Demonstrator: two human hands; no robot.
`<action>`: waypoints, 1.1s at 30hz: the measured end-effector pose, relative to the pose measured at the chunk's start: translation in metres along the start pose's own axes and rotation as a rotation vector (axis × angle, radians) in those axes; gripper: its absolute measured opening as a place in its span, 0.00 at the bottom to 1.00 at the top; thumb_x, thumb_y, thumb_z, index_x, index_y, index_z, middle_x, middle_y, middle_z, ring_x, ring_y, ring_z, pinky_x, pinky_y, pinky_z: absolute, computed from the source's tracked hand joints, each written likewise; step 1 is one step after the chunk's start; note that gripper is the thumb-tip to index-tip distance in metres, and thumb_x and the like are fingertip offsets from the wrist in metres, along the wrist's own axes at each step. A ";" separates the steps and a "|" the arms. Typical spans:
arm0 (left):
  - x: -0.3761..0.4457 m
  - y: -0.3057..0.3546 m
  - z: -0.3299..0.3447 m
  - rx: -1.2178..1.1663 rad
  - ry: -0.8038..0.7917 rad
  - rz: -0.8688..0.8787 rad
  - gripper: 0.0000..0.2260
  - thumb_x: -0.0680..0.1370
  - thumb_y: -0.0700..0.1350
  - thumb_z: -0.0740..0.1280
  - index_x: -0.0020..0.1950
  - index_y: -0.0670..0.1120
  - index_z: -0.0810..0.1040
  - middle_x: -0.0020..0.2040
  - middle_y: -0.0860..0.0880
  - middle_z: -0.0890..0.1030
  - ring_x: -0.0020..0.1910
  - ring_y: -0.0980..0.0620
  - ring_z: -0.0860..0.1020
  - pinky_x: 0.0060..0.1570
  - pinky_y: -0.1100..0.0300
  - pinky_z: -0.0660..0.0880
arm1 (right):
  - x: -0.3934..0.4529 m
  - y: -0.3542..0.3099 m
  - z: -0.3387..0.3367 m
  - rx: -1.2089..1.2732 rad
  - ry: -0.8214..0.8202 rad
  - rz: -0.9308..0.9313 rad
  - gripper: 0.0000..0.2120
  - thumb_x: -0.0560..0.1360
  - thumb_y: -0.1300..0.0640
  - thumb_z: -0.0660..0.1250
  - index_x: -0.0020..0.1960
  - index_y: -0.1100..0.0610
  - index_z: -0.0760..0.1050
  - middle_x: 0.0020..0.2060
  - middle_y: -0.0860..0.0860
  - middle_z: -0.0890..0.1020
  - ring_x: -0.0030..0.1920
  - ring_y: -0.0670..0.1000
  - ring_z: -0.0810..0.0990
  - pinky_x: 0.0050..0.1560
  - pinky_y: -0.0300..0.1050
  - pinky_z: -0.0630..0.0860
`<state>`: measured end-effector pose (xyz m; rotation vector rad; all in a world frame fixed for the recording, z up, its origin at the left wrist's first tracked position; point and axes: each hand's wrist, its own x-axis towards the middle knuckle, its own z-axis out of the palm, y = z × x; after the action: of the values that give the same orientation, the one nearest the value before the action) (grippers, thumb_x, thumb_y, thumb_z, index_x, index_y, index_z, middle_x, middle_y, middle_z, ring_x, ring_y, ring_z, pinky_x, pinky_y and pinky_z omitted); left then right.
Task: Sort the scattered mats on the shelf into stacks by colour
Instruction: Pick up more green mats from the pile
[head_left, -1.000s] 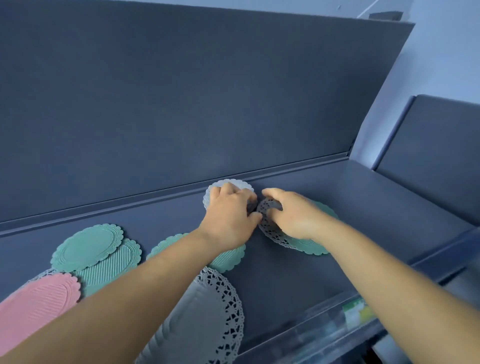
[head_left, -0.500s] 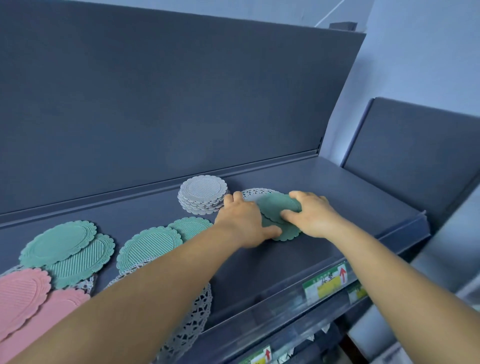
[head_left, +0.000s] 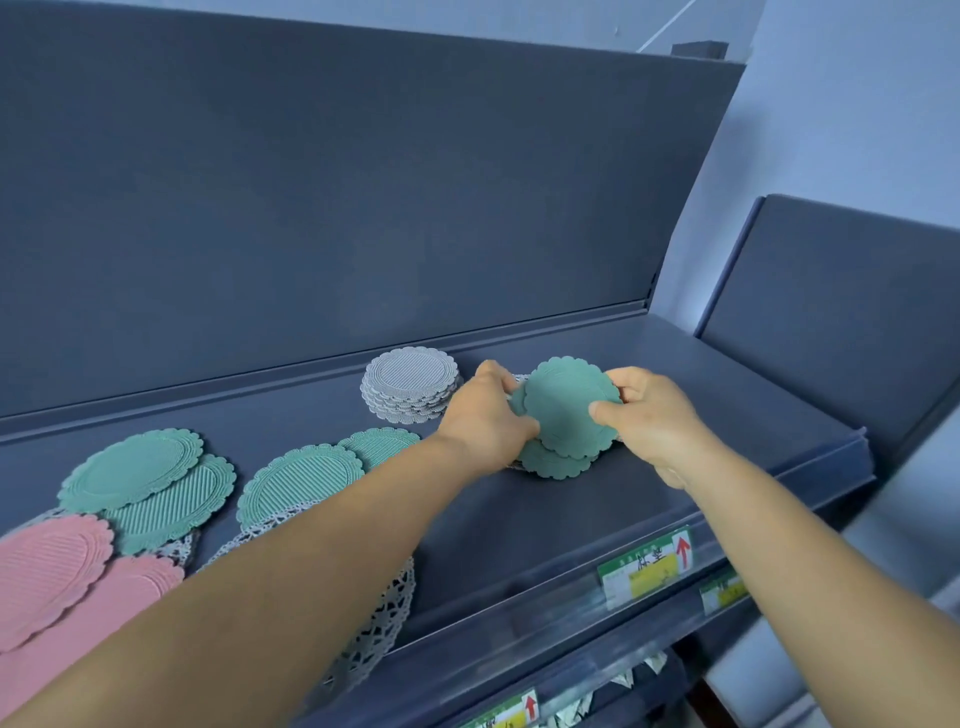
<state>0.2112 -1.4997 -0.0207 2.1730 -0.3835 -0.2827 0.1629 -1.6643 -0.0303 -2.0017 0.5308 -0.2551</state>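
Note:
Between both hands is a small round green mat (head_left: 566, 405), tilted up off the shelf. My left hand (head_left: 485, 423) pinches its left edge and my right hand (head_left: 644, 415) grips its right edge. Under it lies another round green mat (head_left: 553, 462), with a bit of white lace showing behind. A stack of small round grey mats (head_left: 410, 384) stands just left of my left hand. Green oval mats lie further left (head_left: 132, 470) (head_left: 171, 504) (head_left: 298, 483) (head_left: 379, 447). Pink oval mats (head_left: 49, 566) overlap at the far left. A grey lace mat (head_left: 379, 623) lies under my left forearm.
The dark shelf (head_left: 727, 405) has a tall back panel and a front rail with price labels (head_left: 644, 566). Bare shelf surface stretches to the right of my hands. A lower shelf with goods shows beneath the rail.
Both hands have lifted the small round green mat off the pile and tilted it up. One second ago my left hand lay on the grey stack; it has left it.

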 end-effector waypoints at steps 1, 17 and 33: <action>-0.001 0.001 -0.002 -0.076 -0.006 -0.013 0.12 0.74 0.41 0.69 0.54 0.48 0.70 0.40 0.52 0.75 0.39 0.51 0.75 0.36 0.61 0.72 | 0.000 -0.001 0.000 0.042 -0.005 -0.005 0.15 0.75 0.64 0.65 0.60 0.55 0.74 0.53 0.52 0.82 0.51 0.52 0.81 0.51 0.46 0.77; -0.049 -0.045 -0.112 -0.423 0.219 -0.113 0.06 0.77 0.36 0.66 0.54 0.41 0.74 0.48 0.43 0.80 0.41 0.45 0.81 0.42 0.51 0.82 | -0.032 -0.078 0.100 0.222 -0.294 -0.155 0.06 0.76 0.61 0.65 0.51 0.52 0.76 0.43 0.48 0.82 0.37 0.48 0.78 0.38 0.41 0.76; -0.098 -0.114 -0.187 -0.470 0.360 -0.194 0.05 0.78 0.35 0.63 0.54 0.39 0.73 0.39 0.46 0.78 0.31 0.51 0.79 0.28 0.61 0.80 | -0.067 -0.100 0.173 -0.595 -0.408 -0.357 0.29 0.68 0.50 0.73 0.68 0.47 0.71 0.58 0.45 0.76 0.64 0.50 0.71 0.57 0.41 0.70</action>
<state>0.2023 -1.2609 0.0021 1.7476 0.0937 -0.0719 0.1979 -1.4567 -0.0205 -2.6360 -0.0303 0.1191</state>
